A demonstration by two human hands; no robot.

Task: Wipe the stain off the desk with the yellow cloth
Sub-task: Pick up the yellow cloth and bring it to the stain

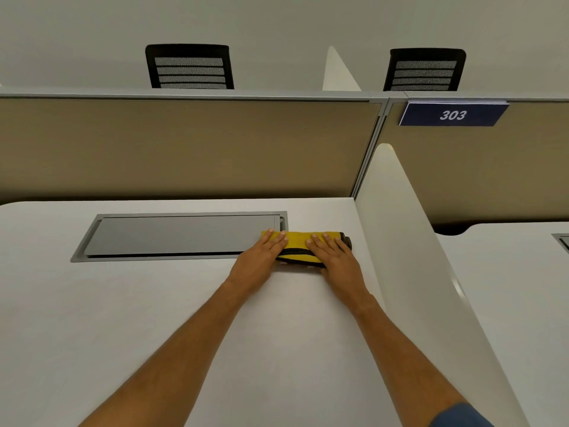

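Note:
A folded yellow cloth (300, 246) with a dark edge lies on the white desk (154, 318), at the far right beside the grey cable hatch. My left hand (261, 257) rests flat on the cloth's left end, fingers extended. My right hand (334, 254) presses flat on its right end. Both palms lie on top of the cloth rather than gripping around it. No stain shows on the desk; whatever lies under the cloth and hands is hidden.
A grey cable hatch (181, 237) is set into the desk left of the cloth. A white side divider (409, 257) stands close on the right. A tan partition (184, 146) closes the back, with a "303" sign (452, 114). Two black chairs (189, 67) stand beyond.

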